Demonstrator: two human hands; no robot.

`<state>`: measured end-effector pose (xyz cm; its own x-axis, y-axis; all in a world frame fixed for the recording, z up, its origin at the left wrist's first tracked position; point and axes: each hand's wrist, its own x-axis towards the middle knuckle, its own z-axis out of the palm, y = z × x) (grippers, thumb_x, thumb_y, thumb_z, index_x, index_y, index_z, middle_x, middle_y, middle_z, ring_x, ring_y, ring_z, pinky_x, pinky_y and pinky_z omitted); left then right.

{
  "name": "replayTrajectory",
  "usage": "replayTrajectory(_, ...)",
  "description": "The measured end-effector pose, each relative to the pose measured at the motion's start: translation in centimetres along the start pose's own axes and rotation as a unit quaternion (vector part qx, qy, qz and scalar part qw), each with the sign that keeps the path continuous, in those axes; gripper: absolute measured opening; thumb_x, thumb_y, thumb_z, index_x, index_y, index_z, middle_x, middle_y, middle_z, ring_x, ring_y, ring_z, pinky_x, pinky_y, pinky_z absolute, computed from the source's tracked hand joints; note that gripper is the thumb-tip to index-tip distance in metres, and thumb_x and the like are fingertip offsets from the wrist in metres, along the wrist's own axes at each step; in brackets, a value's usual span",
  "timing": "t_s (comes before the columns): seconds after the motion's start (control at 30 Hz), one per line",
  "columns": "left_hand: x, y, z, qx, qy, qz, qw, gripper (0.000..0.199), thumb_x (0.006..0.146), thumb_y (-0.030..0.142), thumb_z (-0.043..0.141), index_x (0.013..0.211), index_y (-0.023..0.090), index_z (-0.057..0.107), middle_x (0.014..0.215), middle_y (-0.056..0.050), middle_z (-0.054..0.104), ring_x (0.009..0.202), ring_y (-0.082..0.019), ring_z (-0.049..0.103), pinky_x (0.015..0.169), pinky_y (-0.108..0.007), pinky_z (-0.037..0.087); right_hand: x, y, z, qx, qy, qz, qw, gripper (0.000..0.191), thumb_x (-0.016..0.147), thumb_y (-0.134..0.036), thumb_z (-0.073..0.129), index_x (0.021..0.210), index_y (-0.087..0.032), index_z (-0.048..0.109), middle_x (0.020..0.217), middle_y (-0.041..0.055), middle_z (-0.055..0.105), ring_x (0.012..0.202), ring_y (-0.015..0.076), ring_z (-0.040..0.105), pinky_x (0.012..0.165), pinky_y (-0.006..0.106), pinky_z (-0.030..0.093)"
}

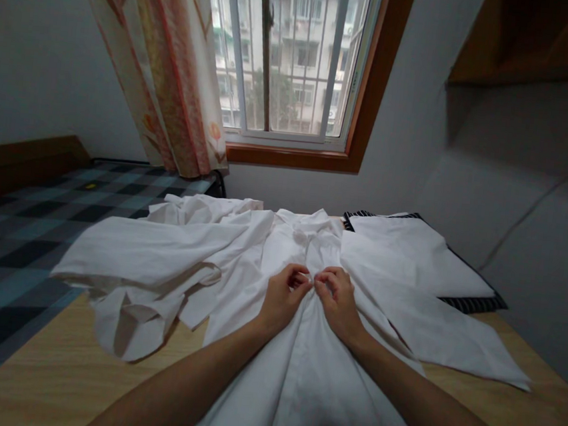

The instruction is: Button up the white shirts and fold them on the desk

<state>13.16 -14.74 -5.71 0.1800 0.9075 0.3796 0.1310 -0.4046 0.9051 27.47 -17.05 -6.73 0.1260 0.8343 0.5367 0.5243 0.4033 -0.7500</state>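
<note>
A white shirt (pixel 296 348) lies spread over the wooden table, its collar toward the window and its sleeves out to the sides. Both hands meet at its front placket, below the collar. My left hand (pixel 285 296) pinches the cloth at the placket from the left. From the right, my right hand (pixel 338 302) pinches the same spot, fingertips nearly touching those of the left. Any button between the fingertips is too small to make out.
More white cloth (pixel 139 253) is heaped at the left of the wooden table (pixel 48 364). Folded white cloth (pixel 411 252) rests on a black striped item (pixel 476 304) at the right. A checked bed (pixel 14 247), a curtain (pixel 163 61) and a window (pixel 298 60) lie beyond.
</note>
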Motion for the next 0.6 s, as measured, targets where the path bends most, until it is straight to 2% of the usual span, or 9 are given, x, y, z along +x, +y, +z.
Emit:
replayTrajectory(0.13,-0.1,0.0,0.0,0.023,-0.011,0.018,1.000,0.015,0.076,0.019,0.064,0.089,0.017,0.057,0.072,0.001,0.064,0.066,-0.012,0.060,0.064,-0.022,0.047,0.0,-0.1,0.0,0.000,-0.004,-0.006,1.000,0.011,0.082,-0.032,0.060,0.076,-0.023,0.063,0.091,0.0052,0.061,0.093,0.0237,0.054,0.087,0.041,0.040)
replayTrajectory(0.27,0.1,0.2,0.1,0.020,-0.044,0.023,0.999,0.015,0.076,0.018,0.063,0.089,0.018,0.055,0.068,0.003,0.061,0.062,-0.010,0.057,0.061,-0.021,0.044,0.0,0.3,0.3,0.014,0.019,0.020,1.000,0.016,0.083,-0.033,0.057,0.071,-0.022,0.059,0.083,0.0040,0.060,0.085,0.0220,0.054,0.080,0.038,0.042)
replayTrajectory(0.33,0.8,0.2,-0.2,0.014,-0.030,0.022,0.999,0.014,0.075,0.016,0.062,0.085,0.018,0.054,0.068,0.004,0.059,0.062,-0.010,0.055,0.062,-0.021,0.044,0.3,0.7,0.2,0.027,0.055,0.032,0.998,0.018,0.084,-0.035,0.055,0.072,-0.022,0.057,0.080,0.0033,0.058,0.081,0.0213,0.054,0.077,0.037,0.043)
replayTrajectory(0.4,1.8,0.1,-1.1,0.034,0.021,0.024,0.999,0.011,0.074,0.015,0.061,0.081,0.018,0.053,0.070,0.003,0.058,0.063,-0.011,0.054,0.062,-0.022,0.043,0.8,1.2,-0.1,0.035,0.109,0.052,0.992,0.019,0.084,-0.038,0.053,0.074,-0.021,0.055,0.079,0.0029,0.056,0.080,0.0211,0.053,0.076,0.036,0.042)
replayTrajectory(0.47,2.9,0.0,-2.5,0.089,0.080,0.016,0.993,0.008,0.074,0.016,0.060,0.076,0.018,0.053,0.069,0.003,0.056,0.064,-0.012,0.054,0.063,-0.023,0.043,1.7,1.3,-0.8,0.040,0.156,0.073,0.984,0.021,0.086,-0.040,0.051,0.078,-0.021,0.054,0.080,0.0027,0.056,0.080,0.0208,0.053,0.077,0.036,0.042)
replayTrajectory(0.5,3.4,0.0,-3.2,0.129,0.089,0.010,0.988,0.007,0.075,0.015,0.058,0.074,0.018,0.052,0.068,0.002,0.056,0.064,-0.013,0.054,0.064,-0.024,0.043,2.2,1.2,-1.1,0.041,0.172,0.077,0.981,0.022,0.087,-0.041,0.050,0.080,-0.021,0.054,0.081,0.0026,0.055,0.080,0.0206,0.053,0.078,0.036,0.042)
replayTrajectory(0.6,3.9,0.8,-4.6,0.276,0.032,0.037,0.960,0.009,0.079,0.011,0.052,0.076,0.018,0.057,0.075,-0.002,0.060,0.072,-0.016,0.055,0.071,-0.028,0.043,3.8,0.2,-2.1,0.032,0.181,0.044,0.982,0.022,0.088,-0.041,0.049,0.082,-0.021,0.053,0.085,0.0024,0.054,0.083,0.0197,0.052,0.080,0.036,0.042)
